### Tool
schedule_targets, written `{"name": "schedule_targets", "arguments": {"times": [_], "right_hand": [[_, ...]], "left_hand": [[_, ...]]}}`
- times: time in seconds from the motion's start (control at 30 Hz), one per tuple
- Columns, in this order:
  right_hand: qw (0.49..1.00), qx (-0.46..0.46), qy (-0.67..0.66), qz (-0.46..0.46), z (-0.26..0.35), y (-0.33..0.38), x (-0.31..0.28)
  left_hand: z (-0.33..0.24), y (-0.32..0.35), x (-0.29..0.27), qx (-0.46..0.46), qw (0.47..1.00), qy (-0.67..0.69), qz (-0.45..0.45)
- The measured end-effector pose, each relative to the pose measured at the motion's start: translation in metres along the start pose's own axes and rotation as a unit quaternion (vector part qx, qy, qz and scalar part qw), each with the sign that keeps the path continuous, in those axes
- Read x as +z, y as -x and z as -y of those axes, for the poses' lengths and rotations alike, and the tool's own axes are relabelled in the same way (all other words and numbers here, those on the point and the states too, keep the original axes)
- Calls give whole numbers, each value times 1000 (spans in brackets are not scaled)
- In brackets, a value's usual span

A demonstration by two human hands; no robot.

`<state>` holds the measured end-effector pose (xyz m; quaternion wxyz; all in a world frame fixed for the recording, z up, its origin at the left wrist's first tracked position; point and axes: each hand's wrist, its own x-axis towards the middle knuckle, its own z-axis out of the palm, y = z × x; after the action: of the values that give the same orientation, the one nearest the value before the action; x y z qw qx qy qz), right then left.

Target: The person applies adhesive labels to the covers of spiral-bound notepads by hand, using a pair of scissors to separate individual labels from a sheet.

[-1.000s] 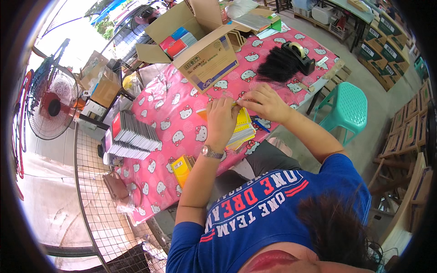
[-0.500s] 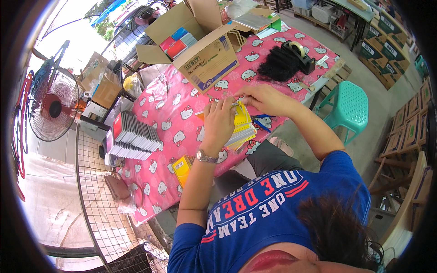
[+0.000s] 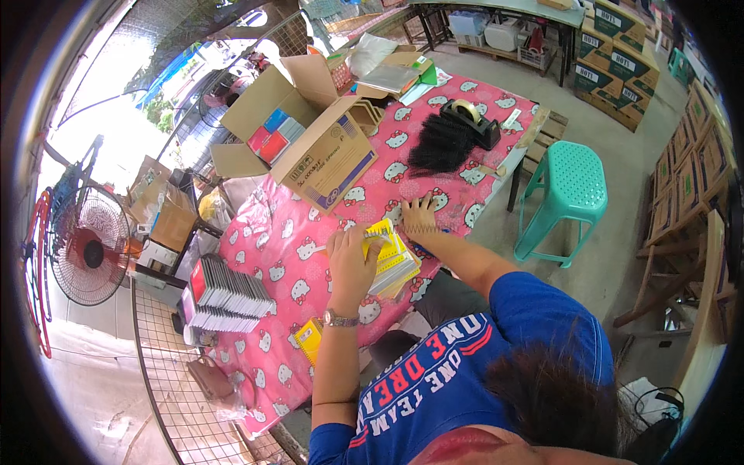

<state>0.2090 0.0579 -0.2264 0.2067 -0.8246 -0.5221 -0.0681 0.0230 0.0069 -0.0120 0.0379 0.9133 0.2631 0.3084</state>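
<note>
My left hand [image 3: 353,266] is closed on the edge of a yellow notebook [image 3: 381,232], with the thumb on its cover. More yellow-covered notebooks [image 3: 397,271] lie stacked beneath it. A thin dark spiral binding coil [image 3: 418,229] sticks out from the notebook's top edge towards the right, passing across my right wrist. My right hand [image 3: 419,215] is on the pink tablecloth just beyond the coil, its fingers spread and nothing visible in them. Part of a blue pen [image 3: 420,249] shows beside my right forearm, which hides the rest.
A heap of black coils [image 3: 443,146] lies beside a tape dispenser [image 3: 482,128]. An opened carton [image 3: 329,164] holds red and blue notebooks. Dark-edged notebooks [image 3: 231,283] are stacked at left, and a separate yellow notebook [image 3: 309,339] lies nearer. A green stool [image 3: 570,174] stands at right.
My right hand has left the notebook's edge and come down spread on the tablecloth. The coil now shows sticking out. My left hand stays at the notebook; the whole view has shifted.
</note>
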Motion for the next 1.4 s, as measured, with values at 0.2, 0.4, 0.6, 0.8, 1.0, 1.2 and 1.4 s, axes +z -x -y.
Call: {"name": "schedule_targets", "arguments": {"times": [0.2,0.4,0.6,0.8,1.0,1.2,1.4], "right_hand": [[928,-67,-292,221,-16,-59,-77],[543,-189,-665,476,11,-52,-206],[344,-246,-754,503,-5,-58,-219],[476,-257,-685,488,2,-67,-216],[380,-277,-717,514,7,-71,-228],[337,-218,-757,516,14,-70,-221],[325,-278,-750,504,23,-72,-229]], "left_hand": [[13,6,7,-67,991,114,36],[18,6,9,-81,996,-44,-19],[8,-4,13,-62,998,-27,-10],[13,-6,8,-43,998,-26,-23],[15,-8,4,-62,998,-22,-17],[15,-4,4,-66,997,-26,-22],[20,-1,2,-108,993,40,-32]]}}
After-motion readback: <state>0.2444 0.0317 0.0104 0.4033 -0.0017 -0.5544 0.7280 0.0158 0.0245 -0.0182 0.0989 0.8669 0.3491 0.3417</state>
